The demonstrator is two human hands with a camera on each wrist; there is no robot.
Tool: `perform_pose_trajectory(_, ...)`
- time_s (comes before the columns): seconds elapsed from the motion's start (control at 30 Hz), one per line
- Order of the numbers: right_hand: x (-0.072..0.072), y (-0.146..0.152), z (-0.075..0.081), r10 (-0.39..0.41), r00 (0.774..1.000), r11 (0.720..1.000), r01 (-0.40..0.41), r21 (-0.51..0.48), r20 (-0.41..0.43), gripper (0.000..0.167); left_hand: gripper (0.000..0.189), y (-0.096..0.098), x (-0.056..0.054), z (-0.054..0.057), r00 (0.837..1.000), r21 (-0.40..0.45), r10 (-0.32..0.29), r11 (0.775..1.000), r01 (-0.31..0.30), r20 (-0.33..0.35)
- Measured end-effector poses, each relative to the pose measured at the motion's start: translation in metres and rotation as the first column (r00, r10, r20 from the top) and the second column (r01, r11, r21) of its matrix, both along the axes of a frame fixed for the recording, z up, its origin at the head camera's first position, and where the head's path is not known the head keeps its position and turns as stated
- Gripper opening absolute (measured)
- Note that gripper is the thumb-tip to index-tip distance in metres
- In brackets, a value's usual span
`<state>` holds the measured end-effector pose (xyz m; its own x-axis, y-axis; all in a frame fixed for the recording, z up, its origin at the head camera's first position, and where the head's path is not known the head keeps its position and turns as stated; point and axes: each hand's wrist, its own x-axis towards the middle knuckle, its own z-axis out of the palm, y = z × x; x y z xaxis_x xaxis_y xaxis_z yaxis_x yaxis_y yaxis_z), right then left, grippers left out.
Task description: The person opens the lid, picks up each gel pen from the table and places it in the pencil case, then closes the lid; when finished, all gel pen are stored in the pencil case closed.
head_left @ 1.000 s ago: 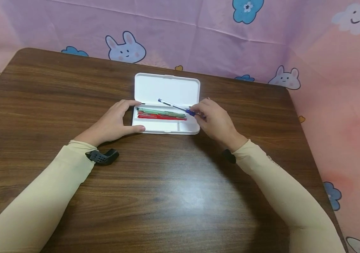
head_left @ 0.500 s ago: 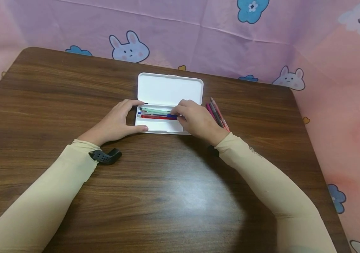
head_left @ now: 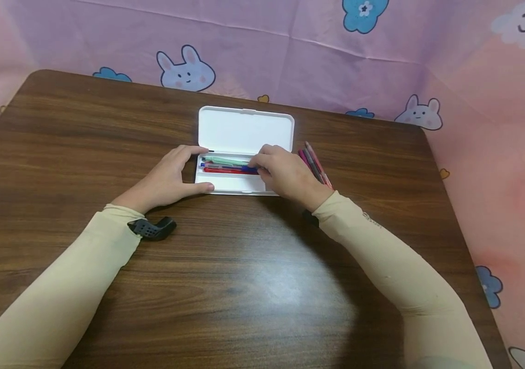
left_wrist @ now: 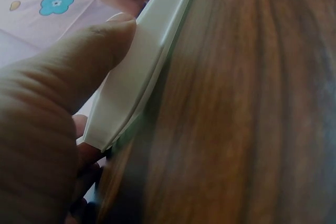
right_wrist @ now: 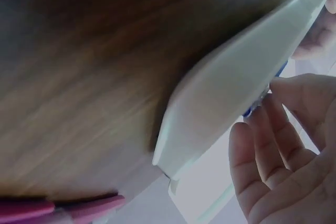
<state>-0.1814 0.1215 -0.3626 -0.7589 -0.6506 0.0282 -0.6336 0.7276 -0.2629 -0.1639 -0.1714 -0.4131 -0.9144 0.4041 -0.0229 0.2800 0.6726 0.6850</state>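
Note:
A white pencil case (head_left: 246, 128) lies with its lid raised near the table's back edge. My left hand (head_left: 163, 177) holds its left end, the thumb along the front wall (left_wrist: 131, 72) and the fingers toward the hinge. Inside the rear compartment lie a green pen (head_left: 225, 161), a red pen (head_left: 230, 171) and a blue-capped pen (head_left: 247, 168). My right hand (head_left: 290, 174) reaches over the case's right part and pinches the blue-capped pen at its cap end. In the right wrist view, the pen's blue end (right_wrist: 248, 113) shows between thumb and fingers; the rest is hidden.
Several pink, dark and red pens (head_left: 314, 163) lie on the table just right of the case, partly behind my right wrist. The brown wooden table (head_left: 244, 287) meets a patterned cloth (head_left: 253, 56) at its back and right edges.
My right hand has moved left and down, lowering the blue-capped pen from above the case into the compartment beside the others. In the last half second little has moved; the left hand keeps its hold.

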Motion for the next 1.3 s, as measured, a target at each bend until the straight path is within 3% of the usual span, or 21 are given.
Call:
perform_pose_trajectory(0.27, 0.007, 0.024, 0.015, -0.074, 0.997, 0.995, 0.076, 0.065, -0.021, 0.028, 0.09, 0.0, 0.0, -0.002, 1.0, 0.0, 0.004, 1.0, -0.004, -0.002)
perform_pose_trajectory(0.47, 0.01, 0.076, 0.03, -0.143, 0.989, 0.987, 0.14, -0.084, -0.036, 0.027, 0.09, 0.001, 0.0, -0.004, 1.0, -0.005, 0.003, 1.0, -0.003, -0.007)
perform_pose_trajectory(0.7, 0.013, 0.143, 0.049, -0.266, 0.964, 0.939, 0.263, -0.222, 0.016, 0.031, 0.09, 0.002, 0.001, -0.001, 1.0, 0.007, 0.002, 1.0, -0.002, -0.007)
perform_pose_trajectory(0.8, 0.017, 0.167, 0.054, -0.333, 0.94, 0.913, 0.342, -0.223, 0.076, 0.036, 0.089, 0.003, 0.001, 0.001, 1.0, 0.007, 0.002, 1.0, -0.002, -0.008)
perform_pose_trajectory(0.93, 0.026, 0.188, 0.051, -0.408, 0.885, 0.867, 0.452, -0.209, 0.223, 0.042, 0.088, 0.001, 0.001, 0.0, 1.0, 0.007, 0.005, 1.0, -0.004, -0.012)
perform_pose_trajectory(1.17, 0.036, 0.197, 0.016, -0.349, 0.792, 0.802, 0.529, -0.278, 0.501, 0.048, 0.09, 0.0, 0.001, -0.001, 1.0, -0.004, 0.006, 1.0, -0.006, -0.011)
perform_pose_trajectory(1.3, 0.034, 0.187, 0.001, -0.322, 0.771, 0.789, 0.539, -0.293, 0.549, 0.045, 0.091, 0.002, 0.0, -0.001, 1.0, -0.007, 0.004, 1.0, -0.004, -0.008)
